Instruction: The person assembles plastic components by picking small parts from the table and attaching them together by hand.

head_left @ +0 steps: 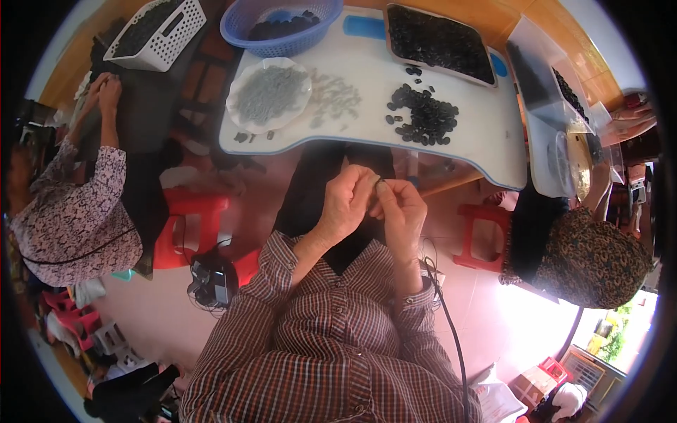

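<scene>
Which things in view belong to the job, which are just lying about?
Seemingly in use:
small dark piece, between left hand and right hand
loose dark pieces
white plate of grey pieces
blue basket

Likely lying about:
red stool, right
black device, left

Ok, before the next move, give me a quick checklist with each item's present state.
1. Left hand and right hand together at the fingertips: ok.
2. Small dark piece at the fingertips: ok; which hand grips it: cannot tell.
3. Black oval pieces gathered in one group: not ok, a few lie apart.
4. White scalloped plate resting on the table: ok.
5. Pale pieces all on the plate: not ok, many lie right of it.
</scene>
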Tool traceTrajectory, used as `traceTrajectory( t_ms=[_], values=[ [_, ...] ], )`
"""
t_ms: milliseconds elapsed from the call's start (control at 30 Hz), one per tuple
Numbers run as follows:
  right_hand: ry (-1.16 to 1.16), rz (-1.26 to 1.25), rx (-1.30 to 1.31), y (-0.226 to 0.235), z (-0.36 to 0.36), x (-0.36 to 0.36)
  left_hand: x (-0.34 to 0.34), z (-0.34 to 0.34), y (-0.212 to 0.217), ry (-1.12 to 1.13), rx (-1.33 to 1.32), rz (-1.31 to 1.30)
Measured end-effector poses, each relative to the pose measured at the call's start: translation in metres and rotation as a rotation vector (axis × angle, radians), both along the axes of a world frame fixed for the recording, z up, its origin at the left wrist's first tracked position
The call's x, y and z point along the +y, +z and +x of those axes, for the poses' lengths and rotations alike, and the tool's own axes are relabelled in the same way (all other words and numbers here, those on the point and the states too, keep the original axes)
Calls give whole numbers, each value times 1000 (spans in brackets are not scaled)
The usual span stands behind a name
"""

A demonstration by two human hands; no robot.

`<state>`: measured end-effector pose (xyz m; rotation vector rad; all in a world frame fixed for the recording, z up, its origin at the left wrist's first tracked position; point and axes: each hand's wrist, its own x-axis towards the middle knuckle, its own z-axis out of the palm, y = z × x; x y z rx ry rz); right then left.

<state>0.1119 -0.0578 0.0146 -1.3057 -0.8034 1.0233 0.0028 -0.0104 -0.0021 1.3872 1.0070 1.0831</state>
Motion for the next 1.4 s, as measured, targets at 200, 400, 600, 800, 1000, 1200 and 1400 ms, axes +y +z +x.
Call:
traceTrajectory(
  t_ms=[200, 400, 600, 800, 1000, 1200, 1400],
  values=[
    [-20, -28, -21, 1, 4, 0, 1, 4, 1, -19, -28, -38],
    [-84, -85, -16, 2, 5, 2, 27, 3, -6, -86, 44, 66],
    [-100, -98, -13, -3, 3, 1, 100, 27, -21, 56, 395, 542],
    [-107, -93, -30, -3, -1, 1, 132, 49, -26, -89, 637, 689],
    [-118, -102, -59, -4, 0, 0, 133, 49, -34, -116, 772, 701],
    [-153, -98, -34, -6, 2, 0, 118, 42, -30, -86, 505, 499],
    [-207, -93, -7, -2, 4, 0, 75, 7, -2, -287, -369, -334]
  ],
)
